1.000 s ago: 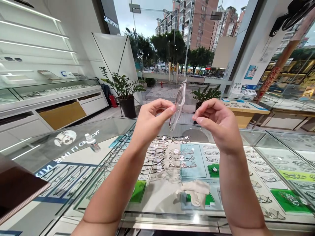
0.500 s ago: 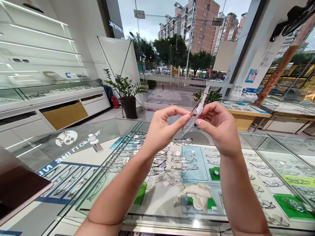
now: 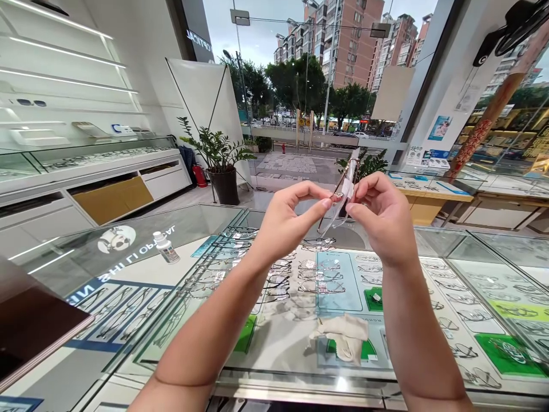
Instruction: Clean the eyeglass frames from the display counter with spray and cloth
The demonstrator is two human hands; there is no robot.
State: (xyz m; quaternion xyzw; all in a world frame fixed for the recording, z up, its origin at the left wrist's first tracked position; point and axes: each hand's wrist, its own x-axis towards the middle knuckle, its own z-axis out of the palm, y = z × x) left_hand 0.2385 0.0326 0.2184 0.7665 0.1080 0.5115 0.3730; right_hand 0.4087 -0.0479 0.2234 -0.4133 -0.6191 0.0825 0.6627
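A pair of eyeglasses [image 3: 342,193] is raised above the glass display counter, seen nearly edge-on, with a whitish tag or film on it. My left hand [image 3: 295,214] pinches the frame between thumb and forefinger from the left. From the right, my right hand [image 3: 380,214] has thumb and fingers closed on the same eyeglasses. Below the hands, several eyeglasses [image 3: 319,280] are set out in rows on the counter. A crumpled beige cloth [image 3: 343,337] rests on the glass nearer to me.
A small white bottle [image 3: 165,247] stands on the counter at left. A dark flat-edged object [image 3: 34,326] juts in at the left edge. Beyond the glass counter [image 3: 201,220] are a potted plant [image 3: 225,186], a red fire extinguisher [image 3: 199,176] and a glass shopfront.
The eyeglasses have turned slightly between my hands, showing more of the whitish tag or film. My right hand has shifted slightly upward. The view has moved a little.
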